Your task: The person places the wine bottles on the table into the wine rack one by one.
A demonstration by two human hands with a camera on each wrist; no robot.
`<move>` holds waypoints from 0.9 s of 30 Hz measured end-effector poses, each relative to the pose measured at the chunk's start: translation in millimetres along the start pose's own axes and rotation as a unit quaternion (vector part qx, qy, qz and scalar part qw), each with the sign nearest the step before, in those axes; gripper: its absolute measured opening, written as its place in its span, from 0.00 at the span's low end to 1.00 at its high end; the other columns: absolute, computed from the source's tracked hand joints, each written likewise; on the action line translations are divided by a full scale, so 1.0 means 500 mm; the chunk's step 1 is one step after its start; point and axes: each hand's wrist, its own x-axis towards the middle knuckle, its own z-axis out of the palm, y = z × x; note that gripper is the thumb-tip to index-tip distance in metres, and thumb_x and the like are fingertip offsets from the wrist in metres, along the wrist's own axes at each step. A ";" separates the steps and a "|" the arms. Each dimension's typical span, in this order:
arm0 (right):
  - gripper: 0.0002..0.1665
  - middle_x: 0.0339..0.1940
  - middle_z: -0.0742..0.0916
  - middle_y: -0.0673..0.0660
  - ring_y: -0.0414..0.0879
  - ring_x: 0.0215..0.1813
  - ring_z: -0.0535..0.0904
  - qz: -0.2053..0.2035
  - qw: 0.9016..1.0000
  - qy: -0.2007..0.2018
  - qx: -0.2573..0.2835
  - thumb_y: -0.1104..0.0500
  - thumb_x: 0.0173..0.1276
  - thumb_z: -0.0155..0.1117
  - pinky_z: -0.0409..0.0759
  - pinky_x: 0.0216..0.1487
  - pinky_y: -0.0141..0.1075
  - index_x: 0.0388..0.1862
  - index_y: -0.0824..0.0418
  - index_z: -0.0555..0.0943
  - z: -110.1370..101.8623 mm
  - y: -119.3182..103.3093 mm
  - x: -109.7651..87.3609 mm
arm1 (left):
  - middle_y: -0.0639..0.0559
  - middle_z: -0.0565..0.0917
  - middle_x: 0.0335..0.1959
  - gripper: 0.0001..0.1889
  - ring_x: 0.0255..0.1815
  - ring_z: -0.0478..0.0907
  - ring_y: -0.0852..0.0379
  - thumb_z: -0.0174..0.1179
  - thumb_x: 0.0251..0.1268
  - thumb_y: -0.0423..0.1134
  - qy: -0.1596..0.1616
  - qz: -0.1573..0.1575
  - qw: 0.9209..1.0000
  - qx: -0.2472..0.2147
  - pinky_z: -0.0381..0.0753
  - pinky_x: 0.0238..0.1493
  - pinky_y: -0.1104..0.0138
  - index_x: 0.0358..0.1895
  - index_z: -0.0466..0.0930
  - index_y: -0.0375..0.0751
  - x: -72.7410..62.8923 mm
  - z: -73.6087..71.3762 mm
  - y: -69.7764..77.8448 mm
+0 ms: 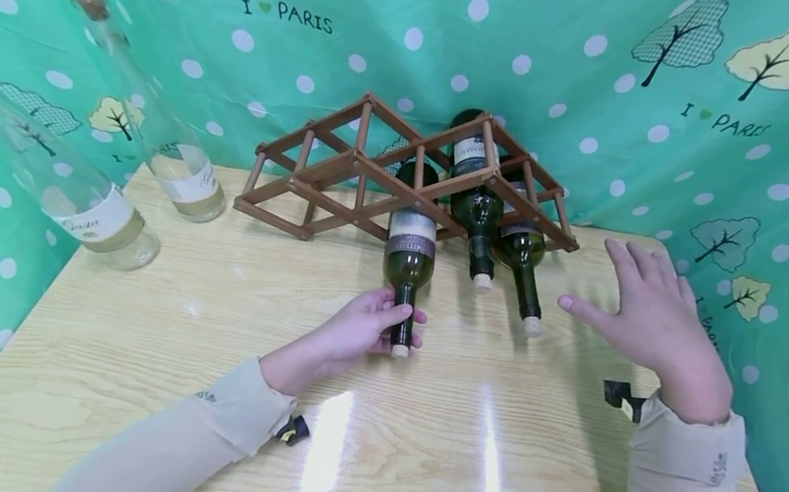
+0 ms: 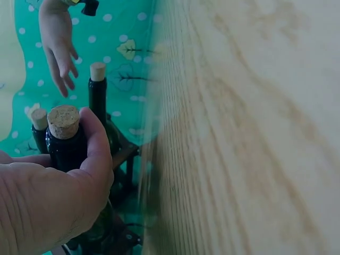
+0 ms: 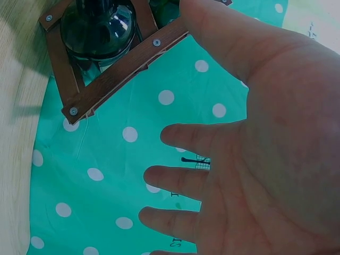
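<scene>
My left hand (image 1: 369, 322) grips the neck of a dark green wine bottle (image 1: 409, 260), thumb on top and fingers beneath, just behind its cork (image 2: 64, 121). The bottle's body lies within the lower middle part of a brown wooden wine rack (image 1: 356, 162), neck pointing toward me. Two more corked bottles rest in the rack on the right: an upper bottle (image 1: 478, 207) and a lower bottle (image 1: 523, 250). My right hand (image 1: 655, 313) hovers to the right of the rack, fingers spread and palm bare, holding nothing. In the right wrist view the rack's end bar (image 3: 125, 69) shows beyond the thumb.
Two tall clear bottles with corks stand on the left of the wooden table (image 1: 198, 370): a rear clear bottle (image 1: 187, 173) and a front clear bottle (image 1: 92, 214). A green dotted curtain (image 1: 393, 30) hangs close behind the rack and along both sides.
</scene>
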 end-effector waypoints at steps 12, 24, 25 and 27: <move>0.70 0.85 0.51 0.78 0.80 0.83 0.36 0.001 1.000 0.000 0.000 0.22 0.70 0.60 0.33 0.74 0.79 0.89 0.62 0.42 -0.003 -0.004 -0.004 | 0.33 0.78 0.63 0.26 0.45 0.87 0.46 0.45 0.90 0.40 0.012 0.017 1.000 -0.012 0.88 0.55 0.53 0.79 0.57 0.27 0.023 -0.005 0.011; 0.70 0.84 0.52 0.78 0.82 0.81 0.40 0.003 1.000 -0.005 -0.005 0.21 0.70 0.59 0.35 0.74 0.79 0.89 0.62 0.42 -0.005 -0.007 -0.004 | 0.34 0.77 0.61 0.28 0.43 0.86 0.48 0.45 0.89 0.41 0.025 0.020 0.999 -0.017 0.83 0.63 0.44 0.80 0.55 0.28 0.049 -0.013 0.023; 0.70 0.84 0.52 0.78 0.81 0.82 0.40 0.003 1.000 -0.006 -0.005 0.21 0.70 0.59 0.35 0.74 0.79 0.89 0.62 0.42 -0.005 -0.007 -0.005 | 0.33 0.76 0.63 0.28 0.43 0.86 0.48 0.45 0.89 0.41 0.025 0.020 0.999 -0.017 0.83 0.62 0.44 0.81 0.55 0.28 0.051 -0.014 0.024; 0.70 0.84 0.52 0.78 0.81 0.82 0.40 0.004 1.000 -0.007 -0.004 0.21 0.70 0.59 0.35 0.74 0.79 0.89 0.62 0.42 -0.005 -0.006 -0.005 | 0.30 0.75 0.65 0.28 0.43 0.86 0.49 0.45 0.90 0.41 0.026 0.021 0.999 -0.018 0.85 0.60 0.47 0.81 0.55 0.28 0.056 -0.016 0.026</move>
